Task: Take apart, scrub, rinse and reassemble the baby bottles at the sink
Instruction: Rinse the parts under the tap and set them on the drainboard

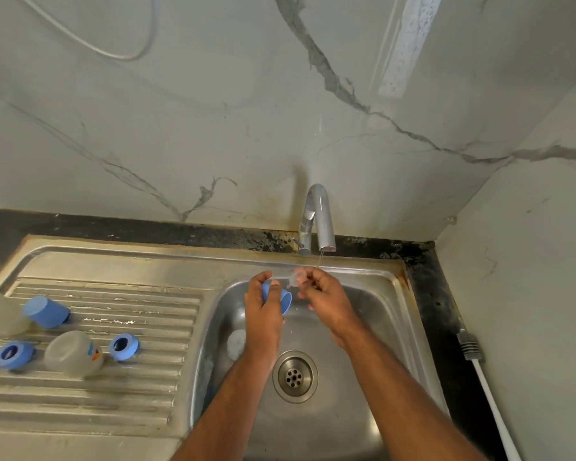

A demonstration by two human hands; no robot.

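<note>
Stainless steel sink (pixel 373 327) with a ribbed drainboard (pixel 113 387) on its left, tap (pixel 318 217) at the far edge running a thin stream. Left hand (pixel 263 314) curled around a blue cap (pixel 281 299), held over the far part of the basin, cap's open end tilted right. Right hand (pixel 326 294) just beside it, fingers pinching a small clear teat (pixel 296 276) right under the water stream; exact finger placement hard to tell, teat blurred by the water. The two hands are near each other but apart. In the basin, a pale round part (pixel 236 342) lies near the left wall, partly hidden by the left forearm; cannot tell what it is. Drain (pixel 295 375) in the basin middle, between the forearms. On the drainboard: a second blue cap (pixel 45 311) lying on its side at far left, a clear bottle (pixel 0 312) just beside it at the left frame edge, another clear bottle (pixel 74 352) lying nearer with its base toward the camera, a blue screw ring (pixel 124 347) just right of that bottle, another blue screw ring (pixel 14 355) to its left. A bottle brush (pixel 486 377) with a white handle lies on the dark desk (pixel 443 311) right of the sink, bristle end far. Marble-look wall (pixel 213 111) behind, a thin cable (pixel 140 51) looping at upper left.
</note>
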